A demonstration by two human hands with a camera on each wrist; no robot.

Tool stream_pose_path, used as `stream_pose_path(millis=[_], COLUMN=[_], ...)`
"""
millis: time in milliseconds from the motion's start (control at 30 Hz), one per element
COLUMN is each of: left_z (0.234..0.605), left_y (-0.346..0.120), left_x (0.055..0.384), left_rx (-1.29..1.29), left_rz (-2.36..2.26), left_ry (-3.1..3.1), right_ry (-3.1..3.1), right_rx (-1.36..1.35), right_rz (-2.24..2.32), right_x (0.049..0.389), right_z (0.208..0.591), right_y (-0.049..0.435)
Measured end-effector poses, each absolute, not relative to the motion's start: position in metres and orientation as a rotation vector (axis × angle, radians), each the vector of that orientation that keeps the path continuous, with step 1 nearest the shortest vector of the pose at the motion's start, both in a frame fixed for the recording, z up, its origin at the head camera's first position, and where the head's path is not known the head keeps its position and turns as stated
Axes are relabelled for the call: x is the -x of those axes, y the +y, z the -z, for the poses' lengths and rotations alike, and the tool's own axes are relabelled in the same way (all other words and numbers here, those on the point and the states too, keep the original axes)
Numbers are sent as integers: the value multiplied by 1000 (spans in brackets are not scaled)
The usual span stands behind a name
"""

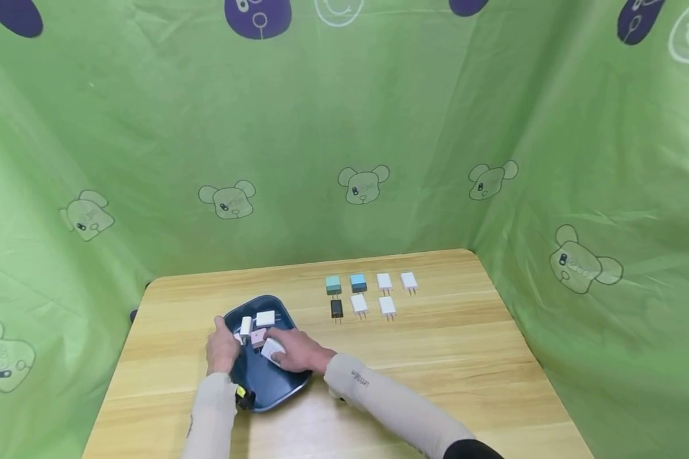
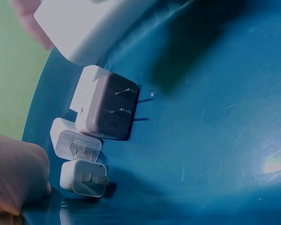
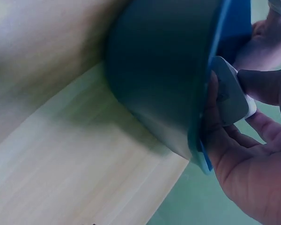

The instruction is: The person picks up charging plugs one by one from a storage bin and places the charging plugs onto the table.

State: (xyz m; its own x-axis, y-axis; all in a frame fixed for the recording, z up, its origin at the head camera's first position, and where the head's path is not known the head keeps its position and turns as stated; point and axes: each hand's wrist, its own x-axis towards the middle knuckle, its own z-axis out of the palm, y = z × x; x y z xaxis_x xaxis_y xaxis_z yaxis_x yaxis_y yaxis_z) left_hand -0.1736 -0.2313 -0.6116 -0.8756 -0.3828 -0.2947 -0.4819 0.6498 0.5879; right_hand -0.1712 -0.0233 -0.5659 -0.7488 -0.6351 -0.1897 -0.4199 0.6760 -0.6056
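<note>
A dark blue plastic basin [image 1: 266, 386] sits on the left part of the table, with several plug chargers inside. My left hand [image 1: 222, 347] grips its left rim. Over the basin, my right hand [image 1: 298, 350] pinches a white charger [image 1: 272, 350] between thumb and fingers; the right wrist view shows this charger [image 3: 232, 91] at the rim. Below it in the basin lie a pinkish charger [image 1: 258, 338], a white charger with prongs pointing right [image 1: 266, 318] and a small white charger [image 1: 246, 326]. In the left wrist view two small white chargers [image 2: 90, 178] lie side by side near my left hand.
On the wooden table [image 1: 436, 382], right of the basin, chargers stand in two rows: green [image 1: 333, 285], blue [image 1: 358, 283] and white [image 1: 384, 282] ones behind, a black one [image 1: 336, 309] and white ones [image 1: 387, 306] in front. Green curtains [image 1: 298, 223] surround the table.
</note>
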Motion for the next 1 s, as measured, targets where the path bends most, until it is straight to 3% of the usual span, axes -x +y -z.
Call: stream_pose_path(millis=[1000], left_z=[610], left_y=[-229], left_x=[172], left_rx=[719], left_rz=[-1032], left_ry=[2704], right_ry=[2171], right_rx=[416], right_rz=[1470], right_x=[204], right_z=[542], right_y=[17])
